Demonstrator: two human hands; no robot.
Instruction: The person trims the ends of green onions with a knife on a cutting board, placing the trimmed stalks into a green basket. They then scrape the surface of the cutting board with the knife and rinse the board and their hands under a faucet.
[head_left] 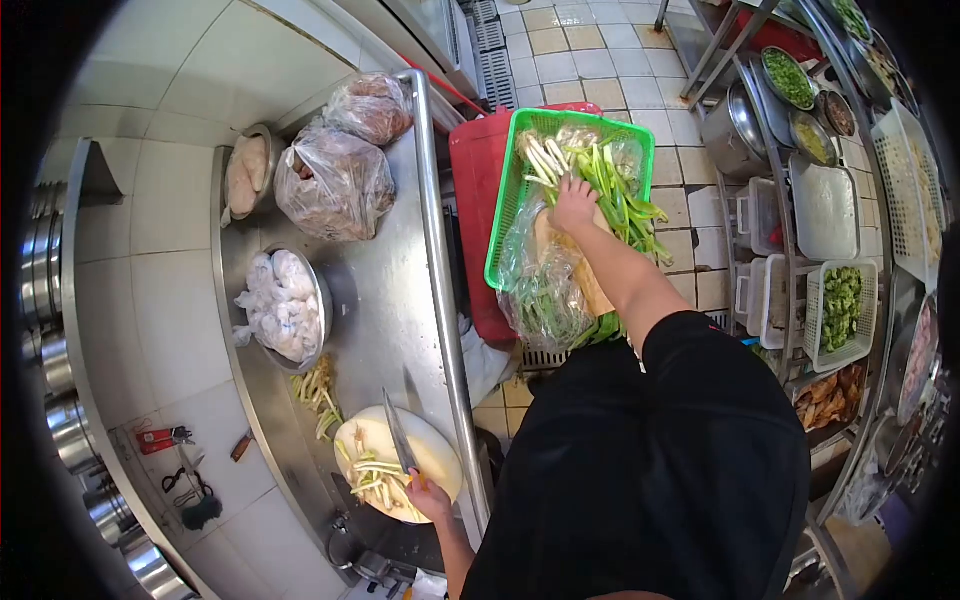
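Observation:
My left hand (430,498) is closed round the orange handle of a knife (400,437), its blade above a round cutting board (433,446). Cut pale stalk pieces (378,481) lie on the board beside the blade. My right hand (574,205) reaches into a green basket (500,205), its fingers closed on long green-and-white stalks (612,182). Beneath and beside that forearm, clear plastic wrap (523,262) covers more greens in the basket.
On the steel counter (385,290) are bagged food (335,185), a bowl of white bags (285,305), a bowl of pale meat (246,175) and trimmings (318,395). A red container (475,180) is under the basket. Shelves at right hold broccoli (841,308) and trays (824,208).

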